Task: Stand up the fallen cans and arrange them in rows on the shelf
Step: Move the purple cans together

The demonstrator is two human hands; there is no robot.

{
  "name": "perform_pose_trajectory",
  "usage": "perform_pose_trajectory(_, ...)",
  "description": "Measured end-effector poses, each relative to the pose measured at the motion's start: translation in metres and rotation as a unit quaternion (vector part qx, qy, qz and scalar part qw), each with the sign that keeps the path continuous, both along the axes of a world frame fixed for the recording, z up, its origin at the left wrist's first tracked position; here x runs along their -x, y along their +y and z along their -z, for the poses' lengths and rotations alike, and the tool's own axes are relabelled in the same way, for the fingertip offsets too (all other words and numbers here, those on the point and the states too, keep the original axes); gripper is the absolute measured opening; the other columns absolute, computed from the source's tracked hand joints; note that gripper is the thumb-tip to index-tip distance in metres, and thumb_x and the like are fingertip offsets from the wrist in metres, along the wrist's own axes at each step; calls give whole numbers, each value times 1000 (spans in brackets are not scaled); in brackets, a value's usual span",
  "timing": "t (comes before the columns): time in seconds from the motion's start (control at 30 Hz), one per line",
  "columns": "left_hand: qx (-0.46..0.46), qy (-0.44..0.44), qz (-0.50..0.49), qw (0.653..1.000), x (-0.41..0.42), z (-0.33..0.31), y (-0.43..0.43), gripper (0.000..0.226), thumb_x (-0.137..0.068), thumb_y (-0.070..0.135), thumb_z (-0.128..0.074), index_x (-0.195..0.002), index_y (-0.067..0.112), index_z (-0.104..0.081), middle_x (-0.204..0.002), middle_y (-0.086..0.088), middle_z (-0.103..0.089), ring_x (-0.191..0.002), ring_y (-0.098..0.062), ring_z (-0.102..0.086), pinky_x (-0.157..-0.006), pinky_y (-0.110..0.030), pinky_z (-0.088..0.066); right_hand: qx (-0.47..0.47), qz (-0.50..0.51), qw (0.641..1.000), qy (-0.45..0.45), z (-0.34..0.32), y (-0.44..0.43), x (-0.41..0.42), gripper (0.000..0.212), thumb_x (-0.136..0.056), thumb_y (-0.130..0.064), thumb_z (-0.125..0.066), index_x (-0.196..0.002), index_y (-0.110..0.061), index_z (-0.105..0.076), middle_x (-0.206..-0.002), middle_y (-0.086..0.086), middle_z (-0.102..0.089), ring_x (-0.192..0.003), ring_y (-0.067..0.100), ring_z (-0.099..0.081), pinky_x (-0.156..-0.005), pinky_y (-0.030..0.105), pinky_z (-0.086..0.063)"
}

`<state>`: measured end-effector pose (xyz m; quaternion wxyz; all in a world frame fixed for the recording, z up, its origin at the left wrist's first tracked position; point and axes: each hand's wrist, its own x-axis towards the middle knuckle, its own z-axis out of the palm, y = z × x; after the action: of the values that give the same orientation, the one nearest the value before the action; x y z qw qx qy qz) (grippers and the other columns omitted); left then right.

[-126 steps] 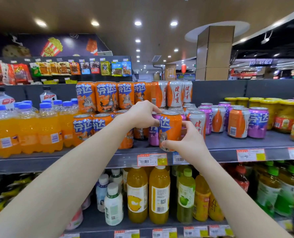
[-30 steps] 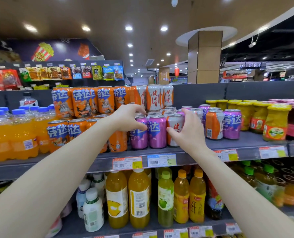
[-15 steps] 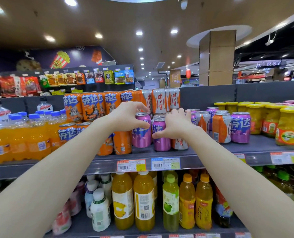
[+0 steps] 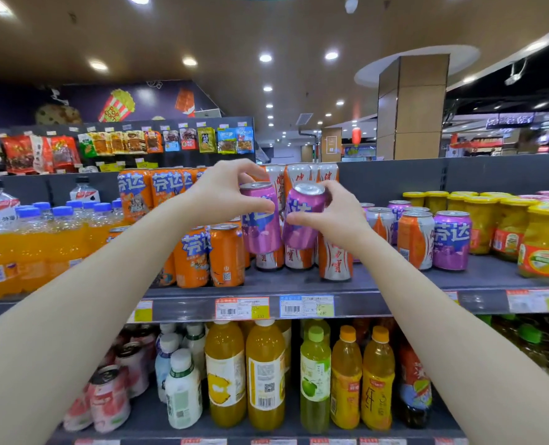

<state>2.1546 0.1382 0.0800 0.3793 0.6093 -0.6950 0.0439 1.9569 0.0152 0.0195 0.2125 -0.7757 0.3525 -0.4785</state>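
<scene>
My left hand (image 4: pixel 225 192) grips a purple can (image 4: pixel 260 226) near its top. Beside it my right hand (image 4: pixel 334 216) holds a second purple can (image 4: pixel 302 220), tilted slightly. Both cans are lifted above the grey shelf (image 4: pixel 395 281) and nearly touch each other. Below them stand orange cans (image 4: pixel 225 255) on the left and white-and-orange cans (image 4: pixel 334 258) in the middle. Further right stand another orange-and-white can (image 4: pixel 414 239) and a purple can (image 4: pixel 451 240). More orange cans (image 4: pixel 151 191) are stacked at the back.
Orange soda bottles (image 4: pixel 26 245) fill the shelf's left end and yellow fruit jars (image 4: pixel 543 239) its right end. Juice bottles (image 4: pixel 263 374) and pink cans (image 4: pixel 109 399) stand on the shelf below. Price tags (image 4: pixel 305 306) line the shelf edge.
Both hands have raised the two purple cans off the shelf, where they stood half a second ago. The white-and-orange cans behind them now show.
</scene>
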Motion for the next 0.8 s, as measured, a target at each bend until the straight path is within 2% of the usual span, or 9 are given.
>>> perform_pose_trajectory(0.07, 14, 13, 7, 1000, 4, -9, 0, 58, -73, 48, -87, -125, 37, -65, -113, 7, -67, -97, -7, -65, -78, -26, -56, -5, -72, 993, -93, -10, 8, 13, 69, -63, -44, -94, -121, -25, -60, -109, -7, -71, -96, 8, -70, -80, 26, -59)
perform_pose_trajectory(0.13, 39, 23, 14, 999, 11, -17, -2, 56, -76, 45, -87, -126, 34, -65, -114, 6, -67, -96, -4, -64, -72, -19, -51, 2, -105, 983, -148, -23, 15, 31, 57, -71, -29, -92, -119, -21, -62, -106, -4, -74, -93, 6, -73, -76, 22, -58)
perform_pose_trajectory(0.27, 63, 32, 47, 996, 40, -23, -9, 50, -79, 43, -85, -124, 31, -66, -111, 11, -69, -90, -4, -68, -71, -19, -55, 0, -98, 980, -173, -37, 17, 77, 44, -74, -26, -90, -108, -22, -63, -103, -1, -75, -92, 14, -75, -78, 33, -62)
perform_pose_trajectory(0.33, 64, 36, 69, 995, 62, -21, -17, 46, -79, 42, -85, -120, 30, -68, -109, 12, -70, -87, -2, -69, -71, -21, -58, 1, -70, 984, -163, -36, 12, 103, 44, -73, -26, -91, -108, -22, -65, -100, -3, -76, -90, 8, -75, -77, 27, -61)
perform_pose_trajectory(0.43, 57, 40, 104, 992, 104, -16, -32, 40, -79, 40, -85, -115, 30, -69, -107, 13, -70, -83, 5, -69, -67, -16, -57, -4, -12, 988, -154, -26, 1, 143, 49, -71, -24, -92, -112, -18, -68, -99, -6, -75, -82, -1, -73, -67, 15, -57)
perform_pose_trajectory(0.53, 42, 22, 124, 991, 147, -6, -49, 38, -80, 39, -84, -114, 30, -68, -107, 18, -66, -84, 4, -69, -66, -13, -56, -20, 52, 988, -147, -10, -13, 179, 57, -66, -25, -94, -116, -16, -67, -101, -5, -75, -84, 2, -72, -66, 18, -58)
perform_pose_trajectory(0.57, 37, 8, 127, 991, 162, 0, -57, 39, -81, 40, -83, -115, 29, -68, -108, 19, -65, -86, 3, -68, -68, -13, -56, -27, 72, 987, -142, -5, -19, 192, 62, -64, -28, -95, -117, -17, -65, -102, -4, -74, -87, 5, -72, -68, 21, -59)
perform_pose_trajectory(0.67, 37, -28, 113, 993, 190, 21, -79, 42, -79, 45, -81, -116, 30, -70, -120, 13, -66, -108, -2, -61, -91, -23, -51, -46, 115, 985, -123, 11, -35, 216, 75, -56, -38, -97, -118, -22, -57, -108, -1, -72, -94, 14, -72, -76, 37, -63)
perform_pose_trajectory(0.8, 29, -29, 83, 996, 217, 47, -107, 42, -79, 49, -78, -117, 32, -68, -129, 8, -65, -118, -11, -58, -98, -36, -51, -24, 161, 984, -71, 24, -50, 240, 80, -65, -34, -95, -131, -16, -55, -119, -2, -67, -102, 14, -64, -86, 33, -55)
